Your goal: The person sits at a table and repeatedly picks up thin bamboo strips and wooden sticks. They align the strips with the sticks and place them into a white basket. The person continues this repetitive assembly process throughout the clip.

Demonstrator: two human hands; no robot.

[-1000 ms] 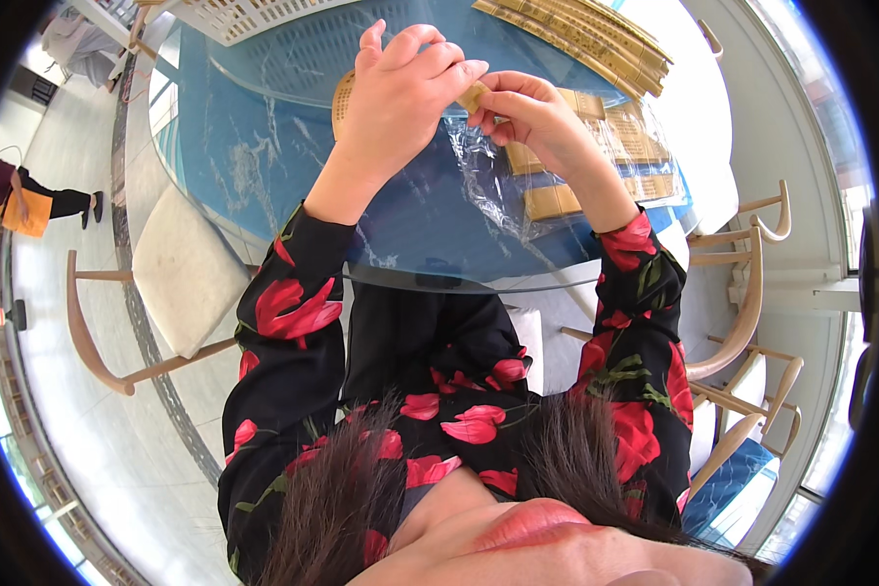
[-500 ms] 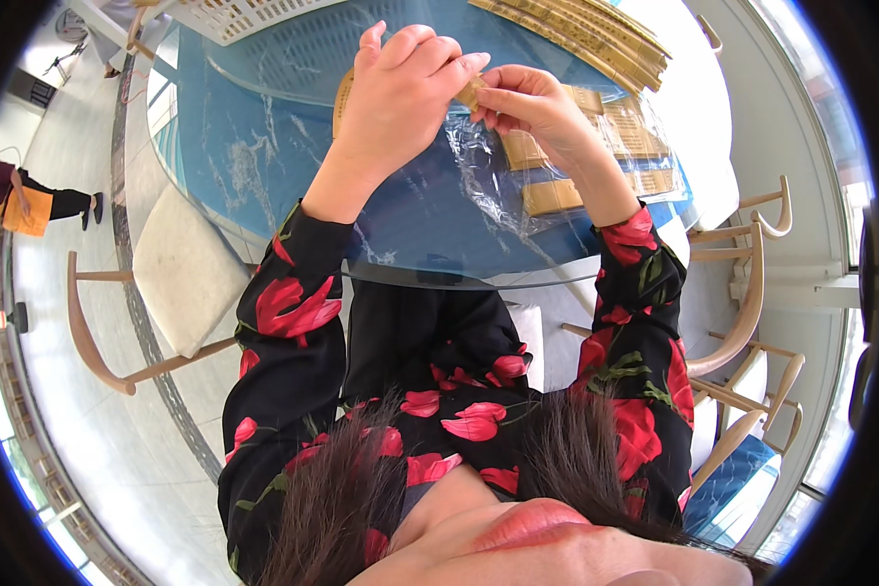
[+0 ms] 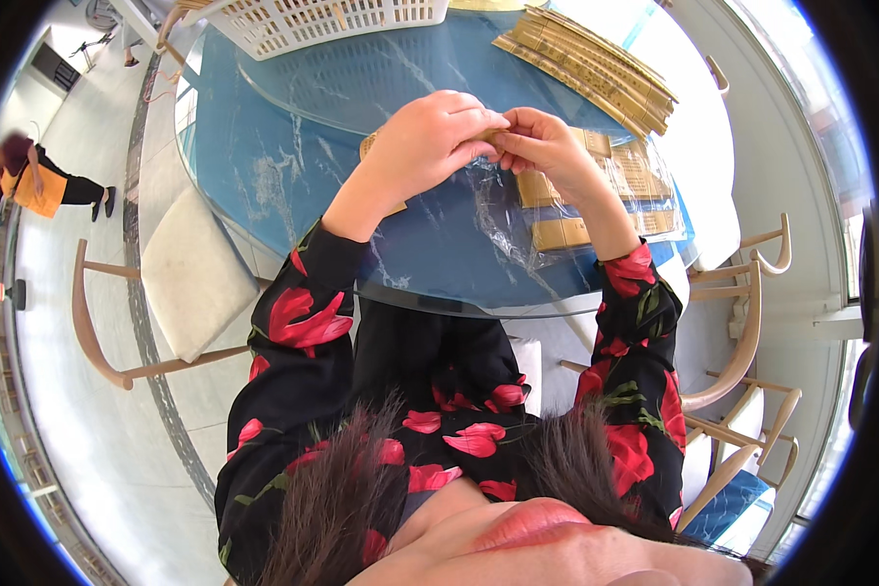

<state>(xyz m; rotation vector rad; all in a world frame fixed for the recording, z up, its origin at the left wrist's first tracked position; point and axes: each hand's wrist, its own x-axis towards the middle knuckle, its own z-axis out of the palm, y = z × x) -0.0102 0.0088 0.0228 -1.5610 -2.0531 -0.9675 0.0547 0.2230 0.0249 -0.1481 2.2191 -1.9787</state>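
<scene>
Left hand (image 3: 430, 146) and right hand (image 3: 542, 146) pinch a small tan piece (image 3: 495, 137) above the clear plastic bag (image 3: 518, 210); a firm fingertip grip keeps it steady.

One round blue marble-patterned glass table (image 3: 293, 156) is standing; one white plastic lattice basket (image 3: 322, 21) sitting at twelve o'clock; four pale wooden chairs showing around.

Left hand (image 3: 430, 146) fingers have curled down from spread to closed
</scene>
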